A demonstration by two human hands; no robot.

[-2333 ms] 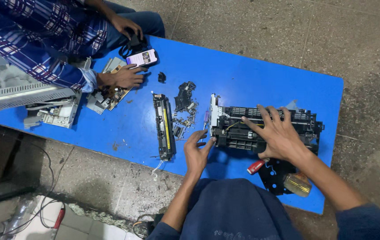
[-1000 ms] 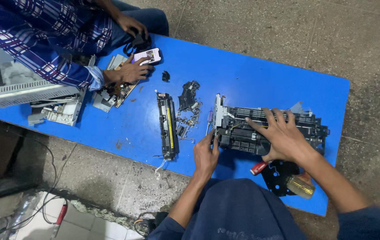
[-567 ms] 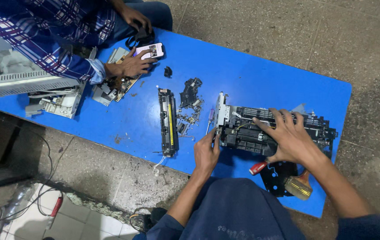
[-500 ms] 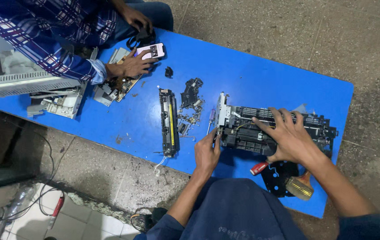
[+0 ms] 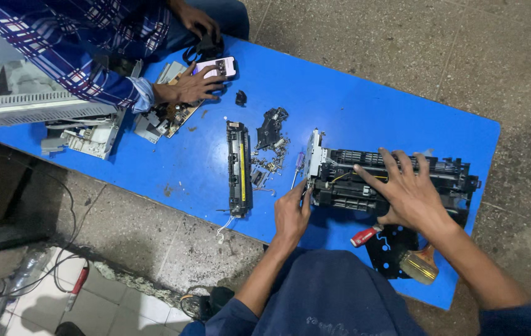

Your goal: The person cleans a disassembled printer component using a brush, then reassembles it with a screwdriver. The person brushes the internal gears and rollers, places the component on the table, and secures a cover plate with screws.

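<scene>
Blue worktop (image 5: 352, 93): right hand (image 5: 405, 193) spreads flat, steadying the printer assembly (image 5: 390, 180); left hand (image 5: 291, 214) pinches its left end.

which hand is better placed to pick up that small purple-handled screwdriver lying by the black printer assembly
Left. The left hand sits at the assembly's near end, right beside the screwdriver. The right hand lies spread flat on top of the assembly, farther away.
</scene>
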